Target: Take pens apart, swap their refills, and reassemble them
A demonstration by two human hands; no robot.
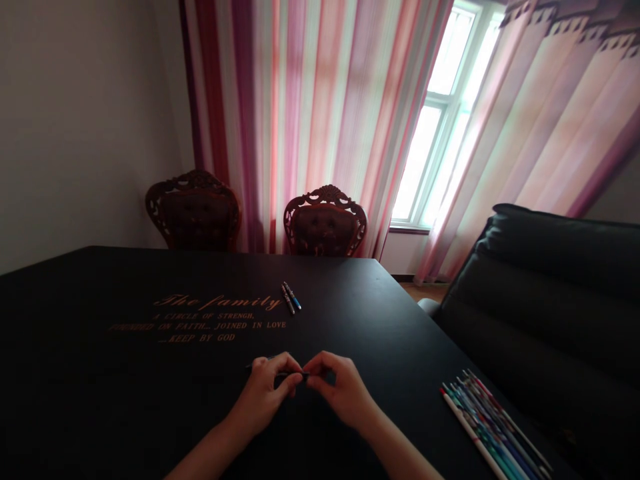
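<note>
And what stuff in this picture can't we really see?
In the head view:
Thin dark rod-shaped object: the bare left hand and right hand cover part of it.
Bundle of long, multicoloured pen-like sticks: the bottom edge cuts off some ends.
Two slim pens, one partly blue: too small to read any markings.
Two carved, dark reddish chairs: the black table hides their lower parts.
Beyond the white-framed window: lost in glare.

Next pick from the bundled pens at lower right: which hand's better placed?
Right hand, probably: it's nearer the bundled pens, though its fingertips are at one end of a slim dark pen. The left hand is farther away, with that pen running through its grip.
</note>
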